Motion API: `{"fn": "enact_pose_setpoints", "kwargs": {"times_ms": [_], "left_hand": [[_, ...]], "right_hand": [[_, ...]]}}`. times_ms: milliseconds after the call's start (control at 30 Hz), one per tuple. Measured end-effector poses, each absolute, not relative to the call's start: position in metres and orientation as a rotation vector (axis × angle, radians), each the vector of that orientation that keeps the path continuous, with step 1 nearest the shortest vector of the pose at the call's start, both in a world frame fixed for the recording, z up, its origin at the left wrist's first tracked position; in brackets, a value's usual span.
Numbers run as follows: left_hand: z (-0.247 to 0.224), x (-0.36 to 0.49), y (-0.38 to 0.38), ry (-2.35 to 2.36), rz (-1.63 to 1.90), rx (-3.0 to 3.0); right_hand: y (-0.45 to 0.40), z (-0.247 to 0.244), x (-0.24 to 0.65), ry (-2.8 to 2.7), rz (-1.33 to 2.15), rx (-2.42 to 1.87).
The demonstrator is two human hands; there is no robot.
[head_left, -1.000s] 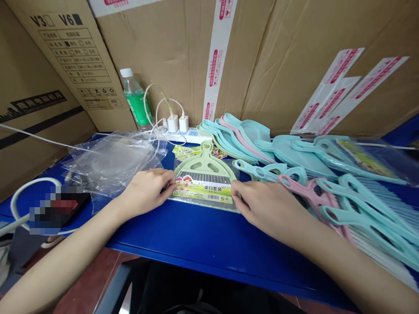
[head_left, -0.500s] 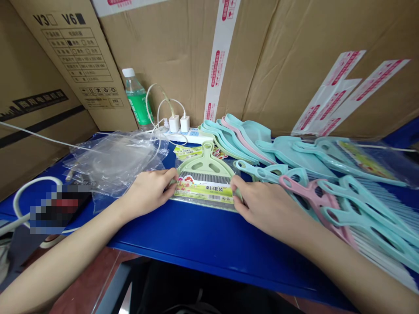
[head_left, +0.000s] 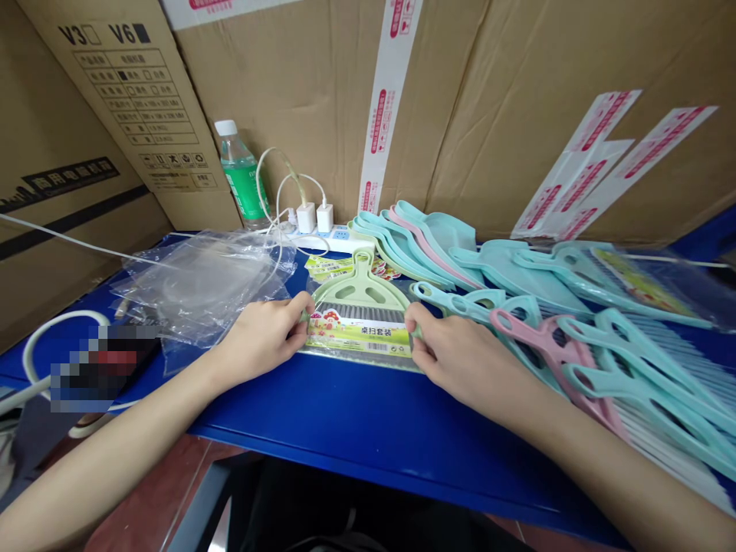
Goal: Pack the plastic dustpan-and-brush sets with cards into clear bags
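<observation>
A pale green dustpan and brush set [head_left: 359, 322] lies in a clear plastic sleeve on the blue table [head_left: 368, 429], with a yellow-green printed label card across it. My left hand [head_left: 261, 337] pinches the sleeve's left side between fingers and thumb. On the opposite side, my right hand [head_left: 454, 356] grips the right edge, its fingertips on the sleeve. The fingers hide both ends of the brush bristles. A clear plastic bag [head_left: 201, 287] lies just left of my left hand.
Pale blue and pink dustpans [head_left: 419, 245] lie stacked at the back, with matching brushes [head_left: 649, 383] to the right. Behind stand a power strip with chargers [head_left: 330, 239], a water bottle [head_left: 238, 172] and cardboard boxes [head_left: 322, 100]. A white cable [head_left: 57, 337] curls at the left.
My hands have drawn slightly closer together at the sides of the sleeve, and the fingers have shifted their hold on its edges. The other objects stay in place.
</observation>
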State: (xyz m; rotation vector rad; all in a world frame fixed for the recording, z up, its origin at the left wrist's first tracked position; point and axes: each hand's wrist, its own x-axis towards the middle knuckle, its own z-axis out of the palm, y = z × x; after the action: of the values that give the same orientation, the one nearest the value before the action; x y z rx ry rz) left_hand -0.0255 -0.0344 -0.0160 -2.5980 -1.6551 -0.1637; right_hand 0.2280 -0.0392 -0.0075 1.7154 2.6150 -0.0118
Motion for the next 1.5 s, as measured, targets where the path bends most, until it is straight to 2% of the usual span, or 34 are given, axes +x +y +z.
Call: {"fn": "enact_pose_setpoints", "kwargs": {"times_ms": [1500], "left_hand": [[-0.0110, -0.0251, -0.0374, -1.660, -0.069, -2.536]], "right_hand": [[-0.0407, -0.0013, 0.2299, 2.586, -0.032, 1.691]]}}
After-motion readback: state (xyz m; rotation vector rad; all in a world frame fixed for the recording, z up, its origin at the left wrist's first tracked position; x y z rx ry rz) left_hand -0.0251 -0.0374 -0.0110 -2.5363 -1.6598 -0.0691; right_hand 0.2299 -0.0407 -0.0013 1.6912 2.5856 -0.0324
